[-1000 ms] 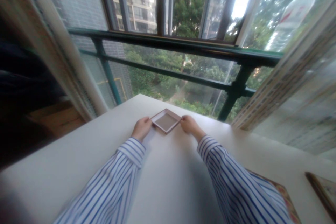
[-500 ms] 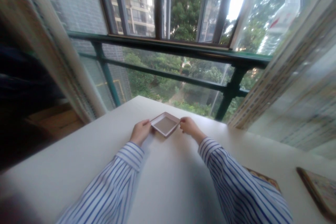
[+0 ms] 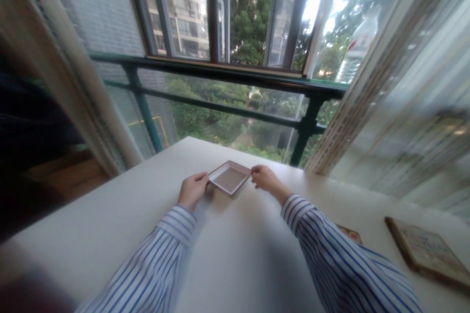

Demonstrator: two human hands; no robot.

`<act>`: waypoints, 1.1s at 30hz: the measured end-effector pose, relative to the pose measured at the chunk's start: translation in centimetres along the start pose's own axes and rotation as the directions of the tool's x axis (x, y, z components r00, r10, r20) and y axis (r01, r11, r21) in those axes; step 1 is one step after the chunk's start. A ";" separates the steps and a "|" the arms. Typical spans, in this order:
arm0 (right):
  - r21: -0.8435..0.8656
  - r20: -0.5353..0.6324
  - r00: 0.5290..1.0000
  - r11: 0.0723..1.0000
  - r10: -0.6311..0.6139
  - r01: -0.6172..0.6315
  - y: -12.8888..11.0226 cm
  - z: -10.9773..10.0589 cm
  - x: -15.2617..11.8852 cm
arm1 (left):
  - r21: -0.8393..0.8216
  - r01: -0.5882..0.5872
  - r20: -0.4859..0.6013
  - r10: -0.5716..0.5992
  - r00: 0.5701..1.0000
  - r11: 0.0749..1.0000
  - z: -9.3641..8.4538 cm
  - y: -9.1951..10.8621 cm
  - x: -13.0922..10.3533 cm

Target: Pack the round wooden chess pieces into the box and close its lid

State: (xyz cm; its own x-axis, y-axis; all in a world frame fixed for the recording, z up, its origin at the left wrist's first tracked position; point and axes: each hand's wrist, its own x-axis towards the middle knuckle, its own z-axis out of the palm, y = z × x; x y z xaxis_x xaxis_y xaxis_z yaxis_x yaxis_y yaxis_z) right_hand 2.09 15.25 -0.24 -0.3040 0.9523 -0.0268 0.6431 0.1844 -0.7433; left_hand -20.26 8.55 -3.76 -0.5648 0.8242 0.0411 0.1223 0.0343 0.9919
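A shallow square box (image 3: 230, 179) with pale inner walls and a brownish bottom is held open side up, slightly above the white table (image 3: 235, 264). At its left corner, my left hand (image 3: 194, 190) is closed, the thumb along the edge. My right hand (image 3: 265, 177) pinches the opposite corner between thumb and fingers. Both wrists come out of blue-and-white striped cuffs. Whether this piece is a box base or a lid, I cannot tell.
A flat patterned box or board (image 3: 428, 249) lies at the table's right, with a smaller patterned piece (image 3: 350, 234) partly hidden by my right sleeve. Behind the table run a green railing (image 3: 220, 76) and windows. A clear bottle (image 3: 359, 49) stands beyond at right.
My view has swung a little to the right, bringing more of the flat patterned box into sight. Both hands keep hold of the shallow box, whose inside shows slightly larger.
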 end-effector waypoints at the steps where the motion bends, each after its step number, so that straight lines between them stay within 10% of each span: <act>1: 0.006 0.000 1.000 1.000 -0.001 0.001 0.0 -0.2 -0.4 | -0.002 0.003 0.007 -0.003 1.000 1.000 0.1 0.2 -0.3; 33: 0.217 -0.082 0.994 0.975 0.070 -0.051 4.0 -7.7 -10.4 | -0.042 -0.078 0.198 0.084 0.977 0.996 6.1 3.0 -7.7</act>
State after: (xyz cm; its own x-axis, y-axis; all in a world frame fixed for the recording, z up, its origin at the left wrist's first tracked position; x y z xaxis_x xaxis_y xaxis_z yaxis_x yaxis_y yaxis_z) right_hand 13.24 7.94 2.26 -0.1996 0.9796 -0.0241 0.4900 0.0785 -0.8682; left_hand -10.61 5.74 -1.78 -0.3795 0.9198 0.0999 0.1317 -0.0532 0.9899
